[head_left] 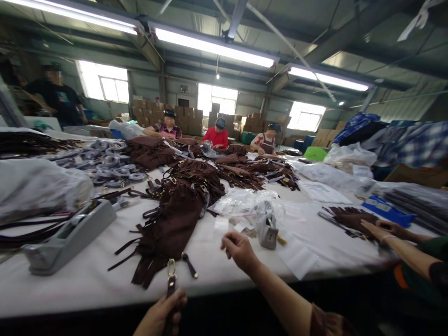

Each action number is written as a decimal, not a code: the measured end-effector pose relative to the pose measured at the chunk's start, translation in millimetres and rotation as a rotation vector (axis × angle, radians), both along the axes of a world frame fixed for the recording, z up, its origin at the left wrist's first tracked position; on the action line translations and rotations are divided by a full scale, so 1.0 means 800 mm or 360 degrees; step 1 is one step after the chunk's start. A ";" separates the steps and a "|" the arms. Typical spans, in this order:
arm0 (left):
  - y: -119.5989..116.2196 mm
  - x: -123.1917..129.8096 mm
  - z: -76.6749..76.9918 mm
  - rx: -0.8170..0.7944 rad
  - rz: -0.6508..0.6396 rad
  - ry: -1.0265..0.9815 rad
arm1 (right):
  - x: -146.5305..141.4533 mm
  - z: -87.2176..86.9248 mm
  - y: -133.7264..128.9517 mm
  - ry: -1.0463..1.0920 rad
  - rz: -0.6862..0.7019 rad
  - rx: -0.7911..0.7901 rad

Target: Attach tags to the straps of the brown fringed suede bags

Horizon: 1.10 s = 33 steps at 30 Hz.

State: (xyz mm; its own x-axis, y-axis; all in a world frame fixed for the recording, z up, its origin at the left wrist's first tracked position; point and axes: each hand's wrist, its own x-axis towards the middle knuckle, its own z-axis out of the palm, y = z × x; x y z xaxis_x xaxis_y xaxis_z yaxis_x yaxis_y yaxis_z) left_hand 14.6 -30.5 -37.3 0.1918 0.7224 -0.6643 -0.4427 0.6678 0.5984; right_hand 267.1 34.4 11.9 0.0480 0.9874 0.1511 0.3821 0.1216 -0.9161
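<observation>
Two bare hands by the near edge of the tabletop. Left hand: closed around a dark brown strap, with a gold-coloured clasp pointing away from the near edge. Right hand: raised above the tabletop, with curled fingers; empty or pinching something thin, not possible to say. Left of the middle of the near edge, a brown fringed bag, lying flat, with its lower end at the clasp; joined to it or only overlapping, not clear. Just beside the clasp, a short dark tab. Beyond the right hand, a grey tape dispenser and crumpled clear plastic.

For good handling, probably best to grip the strap close to the clasp, to turn the metal gently, and not to drag the bag over the edge.
</observation>
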 end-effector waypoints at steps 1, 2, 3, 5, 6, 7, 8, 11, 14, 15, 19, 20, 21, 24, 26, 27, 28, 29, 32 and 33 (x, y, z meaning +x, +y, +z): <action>-0.001 0.001 0.004 0.0010 -0.0017 -0.0047 | -0.016 -0.006 -0.025 0.0126 0.0143 -0.0079; -0.001 0.002 0.008 0.0011 -0.0050 -0.0104 | -0.031 -0.014 -0.048 0.0208 0.0248 -0.0157; -0.002 0.003 0.010 0.0015 -0.0086 -0.0179 | -0.047 -0.022 -0.069 0.0254 0.0319 -0.0225; -0.003 0.005 0.014 0.0062 -0.0157 -0.0326 | -0.073 -0.038 -0.102 0.0278 0.0400 -0.0311; -0.004 0.006 0.015 0.0096 -0.0190 -0.0352 | -0.083 -0.046 -0.115 0.0278 0.0434 -0.0338; -0.006 0.007 0.015 0.0134 -0.0211 -0.0330 | -0.090 -0.054 -0.126 0.0274 0.0470 -0.0361; -0.007 0.007 0.015 0.0168 -0.0217 -0.0265 | -0.095 -0.060 -0.134 0.0262 0.0515 -0.0386; -0.012 0.006 0.012 0.0225 -0.0173 -0.0012 | -0.094 -0.073 -0.143 0.0220 0.0713 -0.0535; -0.015 0.004 0.005 0.0253 -0.0133 0.0105 | -0.086 -0.075 -0.130 0.0290 0.0796 -0.0653; -0.015 0.004 0.002 0.0264 -0.0146 0.0126 | -0.085 -0.075 -0.123 0.0334 0.0765 -0.0674; -0.014 0.007 -0.003 0.0332 -0.0236 0.0165 | -0.098 -0.072 -0.093 0.0423 0.0521 -0.0730; -0.014 0.007 -0.003 0.0350 -0.0242 0.0187 | -0.103 -0.072 -0.089 0.0409 0.0468 -0.0730; -0.015 0.007 -0.002 0.0372 -0.0241 0.0212 | -0.108 -0.072 -0.086 0.0385 0.0434 -0.0725; -0.021 0.001 -0.001 0.0411 -0.0285 0.0299 | -0.113 -0.074 -0.084 0.0313 0.0383 -0.0690; -0.031 -0.006 -0.003 0.0373 -0.0361 0.0381 | -0.108 -0.074 -0.085 0.0314 0.0328 -0.0659; -0.037 -0.010 -0.005 0.0337 -0.0409 0.0422 | -0.104 -0.073 -0.085 0.0325 0.0286 -0.0647; -0.045 -0.013 -0.008 0.0302 -0.0455 0.0454 | -0.099 -0.072 -0.085 0.0338 0.0247 -0.0635; -0.053 -0.017 -0.010 0.0273 -0.0506 0.0473 | -0.095 -0.072 -0.085 0.0351 0.0218 -0.0622; -0.072 -0.025 -0.010 0.0292 -0.0698 0.0520 | -0.086 -0.068 -0.087 0.0363 0.0180 -0.0574; -0.075 -0.028 -0.005 0.0338 -0.0765 0.0563 | -0.084 -0.067 -0.089 0.0355 0.0179 -0.0558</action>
State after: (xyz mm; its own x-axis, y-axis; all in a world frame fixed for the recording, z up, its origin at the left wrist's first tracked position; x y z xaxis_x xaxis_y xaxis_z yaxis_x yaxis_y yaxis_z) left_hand -7.8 -90.2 -41.2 0.3224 0.7335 -0.5984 0.1258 0.5933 0.7951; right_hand 199.7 -36.6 -41.6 -0.0695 0.9780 -0.1966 0.1724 -0.1823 -0.9680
